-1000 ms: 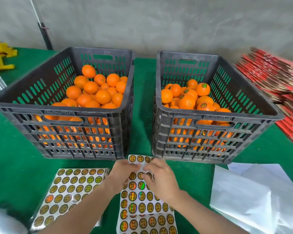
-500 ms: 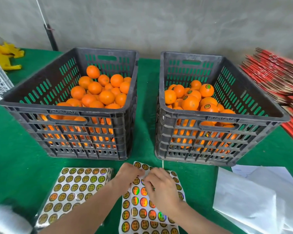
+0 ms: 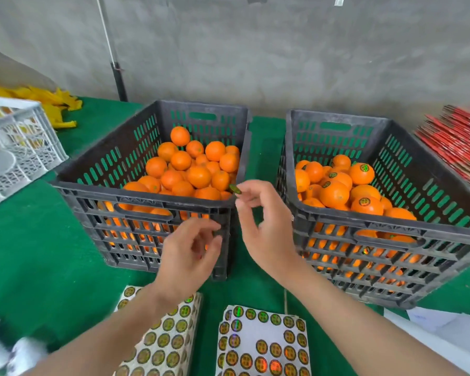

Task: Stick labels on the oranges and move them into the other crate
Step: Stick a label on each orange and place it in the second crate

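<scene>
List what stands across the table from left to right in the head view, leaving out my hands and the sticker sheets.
White crate → left black crate → right black crate → red cardboard stack.

I could read no words or numbers anywhere. The only marks I saw were round labels (image 3: 364, 167), each a green emblem on a dark, gold-rimmed disc. One sat on the top orange (image 3: 361, 177) in the right crate (image 3: 350, 117), with more on its neighbours. Rows of them covered the left sticker sheet (image 3: 163, 340) and the right sticker sheet (image 3: 263, 346). A single label (image 3: 235, 189) was pinched in the right hand (image 3: 263, 226). The emblem was too small to make out. Print on the red cartons (image 3: 456, 137) was blurred.
</scene>
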Available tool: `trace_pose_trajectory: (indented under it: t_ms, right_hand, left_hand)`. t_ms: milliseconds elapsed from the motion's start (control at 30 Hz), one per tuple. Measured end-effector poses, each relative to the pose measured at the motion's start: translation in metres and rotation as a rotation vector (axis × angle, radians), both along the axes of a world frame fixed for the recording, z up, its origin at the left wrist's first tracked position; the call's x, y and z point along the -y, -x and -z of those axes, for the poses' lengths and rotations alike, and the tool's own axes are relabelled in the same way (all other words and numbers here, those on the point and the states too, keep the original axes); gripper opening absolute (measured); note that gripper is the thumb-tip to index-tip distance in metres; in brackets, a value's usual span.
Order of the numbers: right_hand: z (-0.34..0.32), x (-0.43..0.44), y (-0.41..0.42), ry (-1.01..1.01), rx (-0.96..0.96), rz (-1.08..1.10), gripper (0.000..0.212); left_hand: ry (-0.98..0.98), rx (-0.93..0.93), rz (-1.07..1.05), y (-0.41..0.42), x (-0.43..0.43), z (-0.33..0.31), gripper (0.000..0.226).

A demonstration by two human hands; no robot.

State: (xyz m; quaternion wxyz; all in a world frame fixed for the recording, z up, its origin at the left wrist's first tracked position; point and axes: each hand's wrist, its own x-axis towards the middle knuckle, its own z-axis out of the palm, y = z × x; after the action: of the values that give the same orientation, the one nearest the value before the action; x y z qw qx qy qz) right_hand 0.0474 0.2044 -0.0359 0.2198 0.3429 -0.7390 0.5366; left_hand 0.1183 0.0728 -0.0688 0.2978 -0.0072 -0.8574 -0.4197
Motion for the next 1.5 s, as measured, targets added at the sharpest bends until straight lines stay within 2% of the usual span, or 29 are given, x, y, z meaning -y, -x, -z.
trace_pose_trajectory:
  t_ms: [67, 133, 233, 267, 367, 433, 500, 600, 667, 733, 900, 1000, 1067, 1167, 1300, 1500]
  right_hand:
    - [-0.017, 0.027, 0.021, -0.09, -0.005, -0.029, 0.02]
    - [-0.029, 0.052, 0.042, -0.242, 0.035, -0.066, 0.027]
    - [-0.037, 0.079, 0.066, -0.506, 0.087, -0.141, 0.04]
    - [-0.037, 0.083, 0.071, -0.587, 0.113, -0.178, 0.042]
    - [-0.032, 0.087, 0.08, -0.743, 0.15, -0.25, 0.046]
    - [-0.03, 0.086, 0.083, -0.738, 0.17, -0.254, 0.046]
    - [-0.028, 0.085, 0.086, -0.721, 0.181, -0.256, 0.046]
    - [-0.025, 0.087, 0.088, -0.704, 0.184, -0.258, 0.046]
    - [-0.023, 0.086, 0.089, -0.639, 0.198, -0.235, 0.044]
    - [-0.02, 0.084, 0.089, -0.508, 0.188, -0.178, 0.04]
    - [-0.023, 0.074, 0.085, -0.009, 0.28, 0.014, 0.026]
    - [-0.031, 0.062, 0.076, 0.167, 0.417, 0.012, 0.026]
    - [-0.036, 0.051, 0.065, 0.237, 0.486, -0.019, 0.02]
    - [-0.045, 0.034, 0.048, 0.245, 0.549, -0.12, 0.013]
    - [-0.054, 0.012, 0.029, 0.216, 0.571, -0.197, 0.017]
    - [-0.057, -0.015, 0.011, 0.148, 0.512, -0.169, 0.021]
  left_hand:
    - [0.006, -0.081, -0.022, 0.015, 0.023, -0.026, 0.012]
    - [0.062, -0.012, -0.086, 0.039, 0.052, -0.044, 0.013]
    - [0.185, 0.271, -0.158, 0.086, 0.098, -0.06, 0.02]
    - [0.28, 0.391, -0.147, 0.101, 0.112, -0.062, 0.02]
    - [0.579, 0.895, 0.053, 0.133, 0.132, -0.063, 0.021]
    - [0.754, 1.199, 0.174, 0.139, 0.129, -0.059, 0.029]
    - [0.895, 1.279, 0.231, 0.143, 0.122, -0.054, 0.039]
    - [0.909, 1.286, 0.214, 0.145, 0.115, -0.05, 0.044]
    - [0.811, 1.304, 0.234, 0.145, 0.118, -0.048, 0.04]
    - [0.643, 1.231, 0.267, 0.148, 0.128, -0.047, 0.041]
    - [-0.2, 0.805, 0.313, 0.141, 0.137, -0.064, 0.059]
    - [-0.474, 0.675, 0.368, 0.13, 0.128, -0.077, 0.063]
    - [-0.619, 0.627, 0.398, 0.119, 0.119, -0.086, 0.062]
    - [-0.801, 0.597, 0.456, 0.104, 0.103, -0.095, 0.061]
    - [-0.963, 0.619, 0.45, 0.088, 0.068, -0.1, 0.055]
    - [-1.019, 0.658, 0.459, 0.075, 0.016, -0.093, 0.061]
